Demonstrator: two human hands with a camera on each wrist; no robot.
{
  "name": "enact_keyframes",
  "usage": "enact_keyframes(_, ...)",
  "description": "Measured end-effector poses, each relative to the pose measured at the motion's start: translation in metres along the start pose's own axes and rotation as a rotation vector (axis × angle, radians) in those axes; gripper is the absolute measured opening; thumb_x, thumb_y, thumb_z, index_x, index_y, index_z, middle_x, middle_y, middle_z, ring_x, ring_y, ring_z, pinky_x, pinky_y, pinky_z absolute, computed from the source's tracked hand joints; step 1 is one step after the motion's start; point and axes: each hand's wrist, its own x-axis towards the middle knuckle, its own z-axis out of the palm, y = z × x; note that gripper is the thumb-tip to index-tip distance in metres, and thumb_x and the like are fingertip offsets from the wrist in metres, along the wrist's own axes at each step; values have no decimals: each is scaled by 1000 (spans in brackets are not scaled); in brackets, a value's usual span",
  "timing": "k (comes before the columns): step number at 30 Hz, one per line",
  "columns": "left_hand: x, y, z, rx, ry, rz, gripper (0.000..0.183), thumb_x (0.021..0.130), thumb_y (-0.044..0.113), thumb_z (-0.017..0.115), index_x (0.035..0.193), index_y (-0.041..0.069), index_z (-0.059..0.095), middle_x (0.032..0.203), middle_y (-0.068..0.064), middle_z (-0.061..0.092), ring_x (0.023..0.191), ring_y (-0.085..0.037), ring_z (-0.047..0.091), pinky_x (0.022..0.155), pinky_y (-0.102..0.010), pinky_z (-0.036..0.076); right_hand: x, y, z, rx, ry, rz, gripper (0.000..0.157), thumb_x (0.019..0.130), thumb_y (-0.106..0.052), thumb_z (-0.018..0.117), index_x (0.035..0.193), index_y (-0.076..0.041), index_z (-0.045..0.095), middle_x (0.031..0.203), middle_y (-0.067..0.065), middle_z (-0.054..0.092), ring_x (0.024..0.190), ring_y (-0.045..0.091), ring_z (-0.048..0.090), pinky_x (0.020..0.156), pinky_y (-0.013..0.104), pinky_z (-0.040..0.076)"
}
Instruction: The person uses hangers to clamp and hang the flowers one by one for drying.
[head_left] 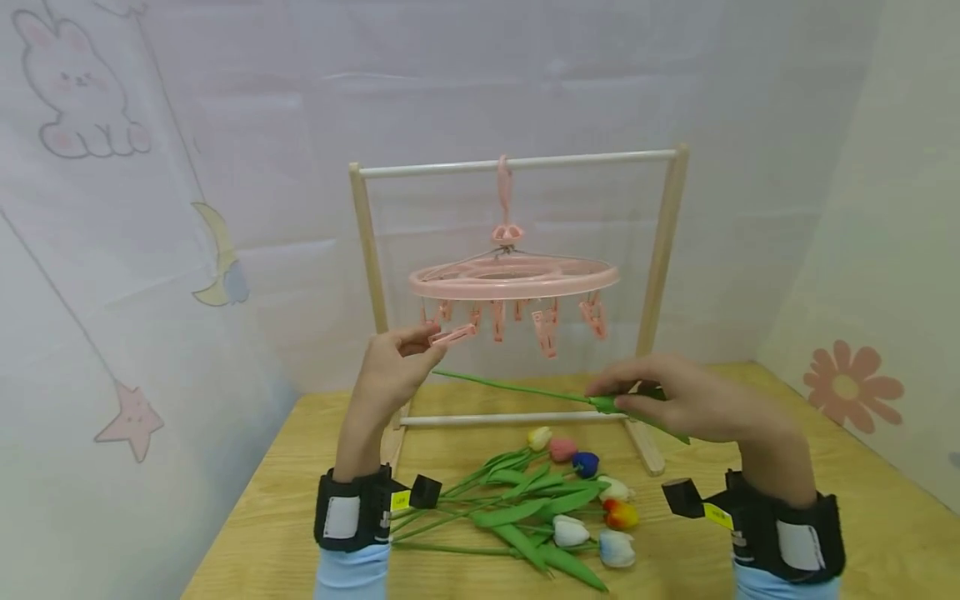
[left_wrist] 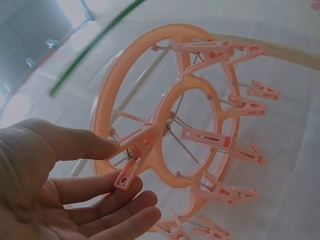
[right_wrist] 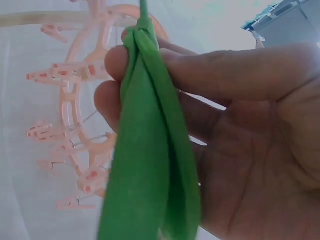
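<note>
While you've got a pink peg (head_left: 453,335) pinched in your left hand (head_left: 399,367), near the centre of the head view, your right hand (head_left: 667,396) grips a green flower stem (head_left: 517,387) by its leafy part, right of centre. Looks like early days to me: no peg I can make out holds anything, the stem's tip sits near yours but not in it, and seven tulips (head_left: 517,500) lie on the wood-grain bench (head_left: 255,517), lower centre. The oval plastic hanger (head_left: 517,291) dangles off a smooth white rail (head_left: 585,158).

Left wrist view: your fingers pinch the peg's slotted plastic legs, lower left; can't tell if its mouth is parted. The stem crosses upper left, well apart.

Right wrist view: your fingers grasp the leaf base, upper centre; the long folded leaves (right_wrist: 142,135) look smooth and bendy. The bloom's out of sight.
</note>
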Motion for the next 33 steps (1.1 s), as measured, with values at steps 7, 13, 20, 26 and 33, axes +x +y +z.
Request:
enact_keyframes(7, -2, -2, -3, 87, -101, 13, 33, 94, 10, 72, 126, 2, 70, 124, -15, 68, 110, -30, 66, 84, -40, 56, 3, -2, 0, 3, 95, -29, 24, 101, 1, 56, 121, -5, 68, 110, 0, 70, 92, 7, 63, 77, 27, 55)
enact_keyframes(13, -5, -2, 3, 85, -227, 97, 30, 93, 6, 72, 123, 1, 71, 126, -13, 68, 110, -29, 66, 88, -41, 57, 36, -6, 20, 160, 173, 17, 19, 102, 0, 55, 118, 0, 66, 107, 6, 70, 96, 16, 69, 81, 28, 56)
enact_keyframes(20, -8, -3, 4, 38, -262, 141, 26, 92, 5, 73, 118, 3, 75, 121, -14, 68, 105, -28, 68, 86, -39, 58, 65, 3, 48, 261, 166, 30, 17, 98, 6, 58, 115, 4, 63, 107, 15, 66, 103, 26, 71, 87, 30, 57)
enact_keyframes(26, -11, 3, 2, -5, -268, 151, 25, 93, 9, 73, 117, 3, 75, 123, -14, 70, 106, -28, 69, 85, -37, 58, 73, 7, 59, 194, 145, 40, 20, 99, 3, 59, 117, 3, 65, 111, 15, 67, 100, 25, 72, 84, 29, 58)
enact_keyframes(33, -11, 7, 5, 1, -267, 189, 23, 92, 7, 74, 114, 2, 76, 117, -14, 73, 104, -28, 69, 83, -37, 59, 76, 7, 64, 183, 184, -1, 20, 97, 7, 59, 116, 5, 65, 112, 17, 66, 100, 28, 72, 85, 30, 58)
